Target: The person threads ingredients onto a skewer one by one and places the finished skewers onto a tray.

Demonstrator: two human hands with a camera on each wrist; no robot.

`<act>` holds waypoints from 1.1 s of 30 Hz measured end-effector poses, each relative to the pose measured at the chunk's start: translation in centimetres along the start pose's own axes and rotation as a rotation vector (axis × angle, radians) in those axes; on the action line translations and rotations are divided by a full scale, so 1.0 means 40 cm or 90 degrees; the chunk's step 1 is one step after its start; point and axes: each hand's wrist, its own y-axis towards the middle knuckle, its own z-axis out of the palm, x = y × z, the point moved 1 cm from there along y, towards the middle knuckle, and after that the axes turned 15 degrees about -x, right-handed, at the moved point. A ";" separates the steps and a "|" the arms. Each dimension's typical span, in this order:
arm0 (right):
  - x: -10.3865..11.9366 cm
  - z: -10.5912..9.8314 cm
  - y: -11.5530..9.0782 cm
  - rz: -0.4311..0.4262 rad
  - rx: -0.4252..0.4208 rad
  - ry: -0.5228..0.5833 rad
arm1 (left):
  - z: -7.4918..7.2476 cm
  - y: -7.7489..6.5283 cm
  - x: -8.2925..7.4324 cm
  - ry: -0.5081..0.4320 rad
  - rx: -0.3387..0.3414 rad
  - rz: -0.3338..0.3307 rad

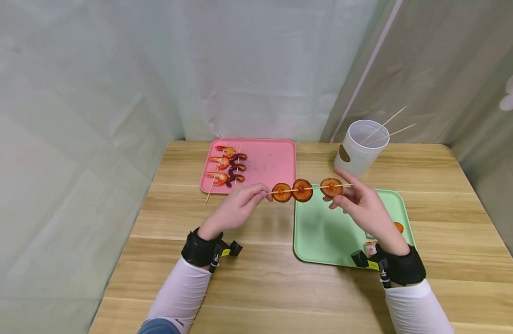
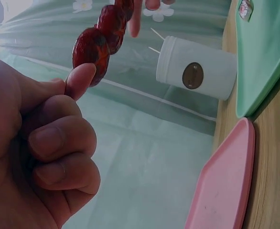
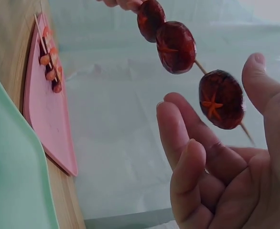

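Note:
My left hand (image 1: 241,204) pinches one end of a thin wooden skewer (image 1: 316,187) above the table. Three brown mushroom caps are threaded on it; in the right wrist view they show star-shaped cuts. Two caps, the left one (image 1: 281,192) and the middle one (image 1: 302,190), sit side by side near the left fingers. Farther along, past a gap, is the third mushroom cap (image 3: 221,99). My right hand (image 1: 362,206) is around that third cap with thumb and fingers spread, the thumb apart from it. The skewer's far tip sticks out towards the right palm.
A pink tray (image 1: 269,162) at the back holds a shrimp skewer (image 1: 218,171) and a skewer of dark curled pieces (image 1: 238,168). Below the hands lies a green tray (image 1: 323,236) with a few food pieces. Behind it stands a white bucket (image 1: 356,155) with two bare sticks.

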 end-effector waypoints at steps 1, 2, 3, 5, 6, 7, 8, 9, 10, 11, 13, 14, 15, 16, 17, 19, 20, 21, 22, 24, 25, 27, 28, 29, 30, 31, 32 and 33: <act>-0.001 -0.002 0.001 0.002 -0.004 -0.006 | 0.000 0.000 0.001 0.003 -0.009 -0.003; -0.001 -0.004 0.001 0.005 -0.009 -0.010 | -0.001 0.000 0.001 0.005 -0.020 -0.008; -0.002 -0.006 0.001 0.005 -0.013 -0.011 | -0.001 -0.002 0.002 0.007 -0.034 -0.016; -0.005 -0.009 0.002 0.005 -0.022 -0.011 | 0.001 -0.005 0.008 0.006 -0.068 -0.038; -0.007 -0.011 0.002 0.004 -0.027 -0.009 | 0.005 -0.007 0.012 0.003 -0.087 -0.050; -0.009 -0.014 0.003 0.003 -0.033 -0.006 | 0.010 -0.010 0.018 -0.006 -0.104 -0.068; -0.011 -0.016 0.003 0.004 -0.037 -0.004 | 0.016 -0.013 0.025 -0.017 -0.123 -0.086; -0.014 -0.018 0.003 0.002 -0.041 -0.004 | 0.024 -0.015 0.032 -0.029 -0.143 -0.104; -0.016 -0.019 0.003 0.002 -0.044 -0.003 | 0.032 -0.018 0.039 -0.041 -0.162 -0.122; -0.017 -0.020 0.004 0.001 -0.046 -0.002 | 0.040 -0.020 0.046 -0.055 -0.182 -0.142; -0.018 -0.022 0.005 -0.003 -0.044 0.000 | 0.055 -0.026 0.062 -0.082 -0.222 -0.189; -0.017 -0.022 0.005 -0.004 -0.042 0.001 | 0.061 -0.029 0.069 -0.089 -0.241 -0.214; -0.017 -0.022 0.006 -0.007 -0.040 0.001 | 0.067 -0.031 0.075 -0.094 -0.259 -0.239; -0.015 -0.021 0.007 -0.009 -0.038 0.001 | 0.073 -0.034 0.083 -0.097 -0.276 -0.264; -0.015 -0.021 0.007 -0.010 -0.036 0.001 | 0.080 -0.037 0.091 -0.100 -0.290 -0.291; -0.014 -0.021 0.007 -0.011 -0.031 0.002 | 0.093 -0.042 0.107 -0.112 -0.310 -0.341; -0.013 -0.021 0.007 -0.011 -0.029 0.002 | 0.099 -0.045 0.113 -0.126 -0.318 -0.366; -0.014 -0.021 0.007 -0.011 -0.028 0.002 | 0.106 -0.046 0.122 -0.143 -0.324 -0.386; -0.014 -0.020 0.008 -0.010 -0.026 0.001 | 0.113 -0.049 0.130 -0.167 -0.329 -0.407; -0.015 -0.020 0.007 -0.005 -0.022 0.001 | 0.125 -0.053 0.142 -0.222 -0.339 -0.444; -0.015 -0.019 0.007 -0.003 -0.020 0.000 | 0.130 -0.054 0.148 -0.250 -0.344 -0.458; -0.015 -0.019 0.007 0.005 -0.016 -0.004 | 0.138 -0.056 0.158 -0.295 -0.348 -0.478; -0.015 -0.018 0.006 0.008 -0.014 -0.006 | 0.140 -0.057 0.162 -0.312 -0.347 -0.488; -0.015 -0.018 0.006 0.011 -0.011 -0.008 | 0.143 -0.058 0.167 -0.323 -0.344 -0.495; -0.015 -0.018 0.006 0.014 -0.009 -0.010 | 0.145 -0.058 0.171 -0.332 -0.340 -0.503; -0.016 -0.017 0.007 0.016 -0.006 -0.012 | 0.146 -0.058 0.175 -0.340 -0.336 -0.510; -0.016 -0.017 0.007 0.017 -0.004 -0.013 | 0.147 -0.059 0.179 -0.345 -0.332 -0.518; -0.016 -0.017 0.007 0.019 -0.001 -0.013 | 0.148 -0.060 0.182 -0.350 -0.330 -0.526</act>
